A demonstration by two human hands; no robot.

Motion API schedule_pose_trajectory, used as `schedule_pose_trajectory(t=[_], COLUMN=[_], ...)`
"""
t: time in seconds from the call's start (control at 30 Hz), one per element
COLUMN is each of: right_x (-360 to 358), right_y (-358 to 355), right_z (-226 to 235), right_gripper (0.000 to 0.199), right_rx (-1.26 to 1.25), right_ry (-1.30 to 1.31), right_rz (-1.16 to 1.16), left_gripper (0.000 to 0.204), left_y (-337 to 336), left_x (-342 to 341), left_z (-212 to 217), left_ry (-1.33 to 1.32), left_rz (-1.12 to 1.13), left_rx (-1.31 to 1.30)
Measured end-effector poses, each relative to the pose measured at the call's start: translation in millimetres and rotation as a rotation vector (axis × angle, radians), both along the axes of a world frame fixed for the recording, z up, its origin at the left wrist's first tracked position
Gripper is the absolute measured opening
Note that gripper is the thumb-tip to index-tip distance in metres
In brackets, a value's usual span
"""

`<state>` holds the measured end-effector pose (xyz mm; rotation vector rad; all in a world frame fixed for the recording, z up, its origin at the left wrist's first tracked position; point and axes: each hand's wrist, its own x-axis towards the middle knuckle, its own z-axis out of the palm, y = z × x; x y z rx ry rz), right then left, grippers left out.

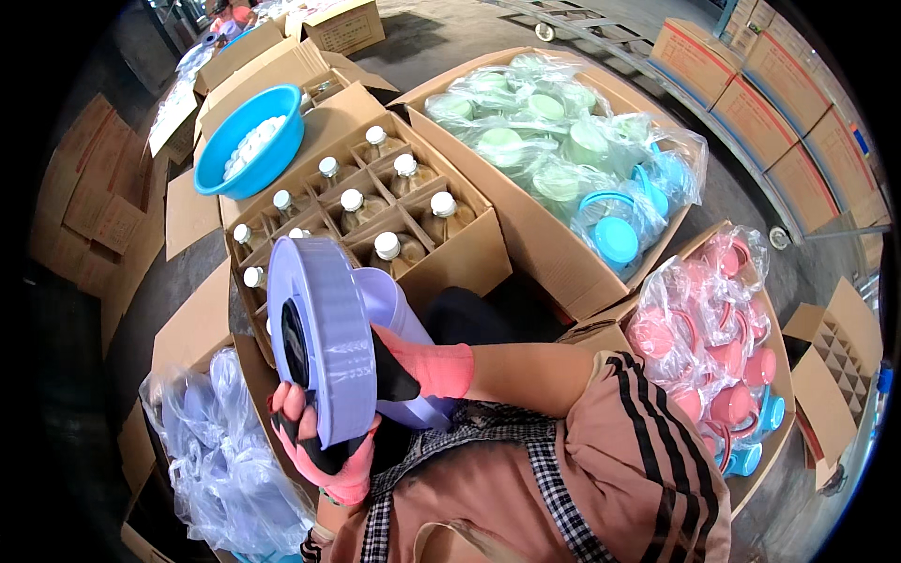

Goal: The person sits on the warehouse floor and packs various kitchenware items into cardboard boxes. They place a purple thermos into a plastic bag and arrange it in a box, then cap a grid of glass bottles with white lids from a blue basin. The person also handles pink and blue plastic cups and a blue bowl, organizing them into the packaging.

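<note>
In front of my chest is a round lavender plastic piece [343,347], like a lid, tilted on edge with a black disc at its centre. My left hand [328,455], in a pink and black glove with bare fingertips, grips its lower edge. Behind the piece, my right hand [418,366] wears a similar glove; its fingers are hidden. A lavender plastic container [385,296] stands partly covered behind both, by my lap. Just beyond, a divided carton [460,258] holds several clear bottles [361,211] with white caps.
A blue basin [286,155] of small white pieces sits on carton flaps at the far left. Around me, cartons hold bagged green lids [546,106], pink lids [732,403] and lavender parts [221,441]. Stacked cartons [774,117] and a wheeled metal frame [727,141] stand at right.
</note>
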<state>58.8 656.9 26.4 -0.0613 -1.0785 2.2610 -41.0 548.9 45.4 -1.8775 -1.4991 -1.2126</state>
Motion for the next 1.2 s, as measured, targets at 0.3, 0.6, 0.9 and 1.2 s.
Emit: schedule_pose_trajectory(t=[0.3,0.6,0.9,1.2], right_x=[3.3,67.2,57.5,33.7], right_y=[27.2,187.1,248.3,275.6], right_z=[17.7,-54.5,-162.2,-157.4], right_gripper=[0.037,0.038,0.055,0.078], right_rx=[-0.157,0.155,1.148,1.131], right_ry=[0.131,-0.7,-1.756,-1.925], right_rz=[0.165,-0.81,-0.622,-0.157], left_gripper=[0.048,0.039,0.04,0.036], left_y=[16.3,110.6,123.7,139.1], left_x=[-20.5,-142.7,-121.9,-118.4], left_z=[-11.0,-72.7,-170.1,-162.0], left_ry=[-0.584,-1.867,-2.257,-2.281], left_rz=[-0.198,-0.615,-0.56,-0.51], left_rx=[-0.13,0.104,-0.041,-0.013])
